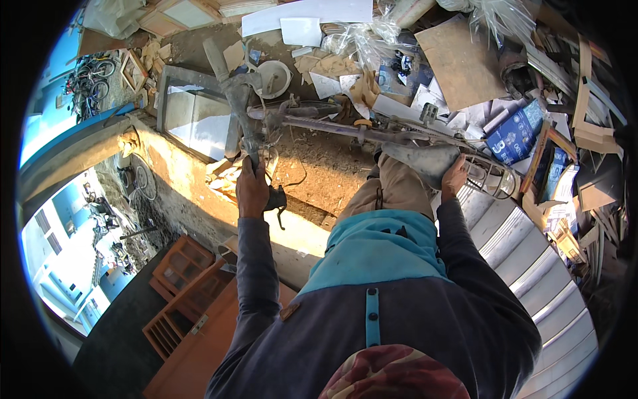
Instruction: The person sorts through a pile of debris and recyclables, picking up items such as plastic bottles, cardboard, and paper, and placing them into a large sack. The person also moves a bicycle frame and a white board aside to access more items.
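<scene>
A dusty old bicycle stands across in front of me, its purple-grey frame tube [319,126] running left to right. My left hand [252,191] is wrapped round the near end of its handlebar [247,126]. Beside that hand sticks out a dark fitting with a lever [276,198]. My right hand [454,176] grips the back edge of the worn grey saddle [417,161], fingers partly hidden. Behind the saddle is a metal rear rack [490,178]. The wheels are mostly hidden by the frame and the clutter.
Cardboard [462,60], papers and a blue box [515,133] are heaped at the far right. Corrugated sheeting [531,266] lies close on my right. A framed window panel [199,113] leans at the left by a low wall [173,173]. Orange wooden furniture [193,319] stands near left.
</scene>
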`<state>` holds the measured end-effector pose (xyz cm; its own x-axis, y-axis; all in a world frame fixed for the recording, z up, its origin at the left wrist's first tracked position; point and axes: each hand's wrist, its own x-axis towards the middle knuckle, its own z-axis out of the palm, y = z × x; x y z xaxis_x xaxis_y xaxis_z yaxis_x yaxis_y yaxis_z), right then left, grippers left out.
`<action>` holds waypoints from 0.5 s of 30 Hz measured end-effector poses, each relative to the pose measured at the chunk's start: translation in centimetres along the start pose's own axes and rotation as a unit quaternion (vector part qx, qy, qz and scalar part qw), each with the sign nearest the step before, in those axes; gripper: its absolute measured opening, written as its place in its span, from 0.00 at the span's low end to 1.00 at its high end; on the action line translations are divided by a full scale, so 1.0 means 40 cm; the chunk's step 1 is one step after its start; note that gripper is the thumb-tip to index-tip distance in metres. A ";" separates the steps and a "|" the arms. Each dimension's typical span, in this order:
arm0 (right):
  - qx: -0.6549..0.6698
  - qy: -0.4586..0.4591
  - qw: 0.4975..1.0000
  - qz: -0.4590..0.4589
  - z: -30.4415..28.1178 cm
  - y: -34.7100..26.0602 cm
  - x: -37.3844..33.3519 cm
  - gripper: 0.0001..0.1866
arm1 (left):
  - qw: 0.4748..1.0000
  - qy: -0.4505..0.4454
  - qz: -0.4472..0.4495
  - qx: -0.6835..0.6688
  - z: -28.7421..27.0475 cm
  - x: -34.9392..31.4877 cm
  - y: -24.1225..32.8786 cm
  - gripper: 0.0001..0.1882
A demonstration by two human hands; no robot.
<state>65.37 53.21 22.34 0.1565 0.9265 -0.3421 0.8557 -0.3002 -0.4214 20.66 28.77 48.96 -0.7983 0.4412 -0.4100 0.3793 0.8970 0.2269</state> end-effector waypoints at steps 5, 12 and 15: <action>0.027 -0.008 0.998 0.057 0.029 0.013 0.023 0.39 | 0.999 0.028 0.034 -0.007 0.004 0.020 -0.009 0.21; -0.105 -0.006 0.993 -0.061 0.073 0.076 0.039 0.22 | 1.000 0.005 -0.009 -0.021 0.008 0.022 -0.016 0.21; -0.089 0.013 0.992 -0.090 0.064 0.068 0.036 0.24 | 0.999 0.036 0.016 -0.008 0.022 0.029 -0.020 0.20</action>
<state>66.67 53.12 18.54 0.0043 0.9677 -0.2520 0.9445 -0.0868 -0.3170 19.83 28.59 47.53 -0.8172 0.4669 -0.3379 0.3989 0.8814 0.2530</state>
